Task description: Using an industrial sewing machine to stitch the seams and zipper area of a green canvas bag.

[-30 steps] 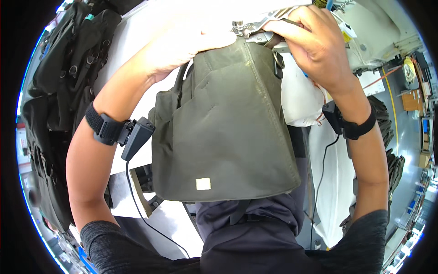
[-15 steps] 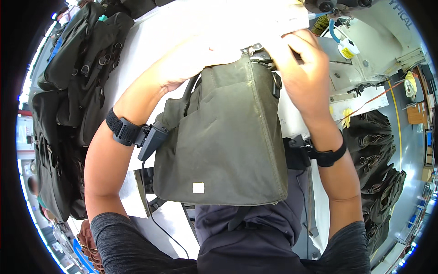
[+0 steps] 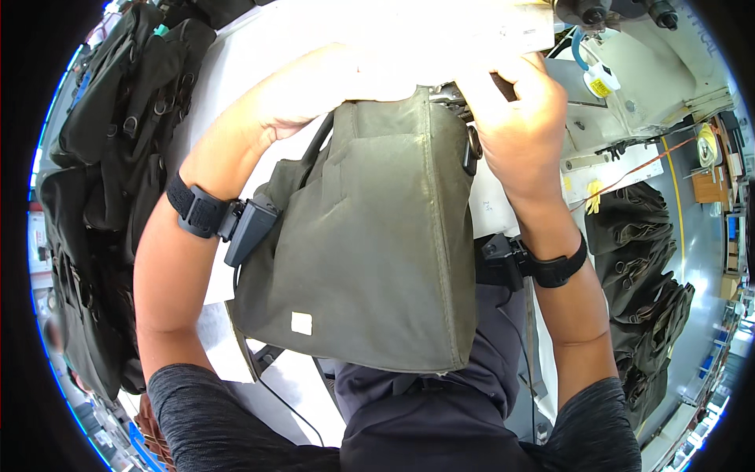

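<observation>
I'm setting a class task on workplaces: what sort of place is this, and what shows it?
Probably a bag-sewing workshop: a dark olive bag is in the middle, similar dark bags are heaped at the left, and what looks like a pale sewing machine stands at the upper right.

Worn on the head, the wide fisheye camera looks down from close above onto the boxy olive-green fabric bag (image 3: 362,236), bare left hand (image 3: 373,77) and bare right hand (image 3: 523,122).
</observation>
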`<state>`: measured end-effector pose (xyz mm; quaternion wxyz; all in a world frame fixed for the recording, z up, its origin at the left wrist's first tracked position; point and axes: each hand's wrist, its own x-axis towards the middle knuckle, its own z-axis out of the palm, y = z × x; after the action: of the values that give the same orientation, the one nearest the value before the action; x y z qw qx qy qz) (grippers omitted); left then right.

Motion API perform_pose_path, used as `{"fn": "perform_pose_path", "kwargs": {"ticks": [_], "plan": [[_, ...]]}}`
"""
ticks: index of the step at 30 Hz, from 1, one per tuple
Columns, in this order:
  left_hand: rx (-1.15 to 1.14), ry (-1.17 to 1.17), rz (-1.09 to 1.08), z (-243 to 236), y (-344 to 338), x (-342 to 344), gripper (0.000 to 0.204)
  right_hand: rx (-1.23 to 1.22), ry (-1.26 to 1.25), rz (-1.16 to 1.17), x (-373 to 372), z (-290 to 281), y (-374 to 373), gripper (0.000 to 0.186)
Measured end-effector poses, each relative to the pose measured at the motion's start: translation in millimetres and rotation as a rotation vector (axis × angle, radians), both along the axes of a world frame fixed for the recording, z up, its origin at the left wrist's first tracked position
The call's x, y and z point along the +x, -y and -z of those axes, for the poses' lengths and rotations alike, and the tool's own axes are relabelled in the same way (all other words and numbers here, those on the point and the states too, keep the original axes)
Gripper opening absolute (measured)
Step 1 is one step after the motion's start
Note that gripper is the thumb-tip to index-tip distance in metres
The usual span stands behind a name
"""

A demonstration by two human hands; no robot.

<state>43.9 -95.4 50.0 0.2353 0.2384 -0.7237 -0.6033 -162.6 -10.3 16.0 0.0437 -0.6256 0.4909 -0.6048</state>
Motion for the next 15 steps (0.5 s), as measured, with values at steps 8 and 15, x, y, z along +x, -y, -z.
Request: {"fn": "perform_pose_path", "kwargs": {"ticks": [8, 15], "plan": [[0.018, -0.021, 0.046, -3.2, 0.6, 1.1, 0.036, -0.028, -0.085, 0.061, 2.3, 7.3, 2.8, 0.016], [0.08, 0.015, 0.078, 14.2, 20.3, 7.9, 0.036, -0.043, -0.08, 0.045, -2.0, 7.5, 2.5, 0.012]]}}
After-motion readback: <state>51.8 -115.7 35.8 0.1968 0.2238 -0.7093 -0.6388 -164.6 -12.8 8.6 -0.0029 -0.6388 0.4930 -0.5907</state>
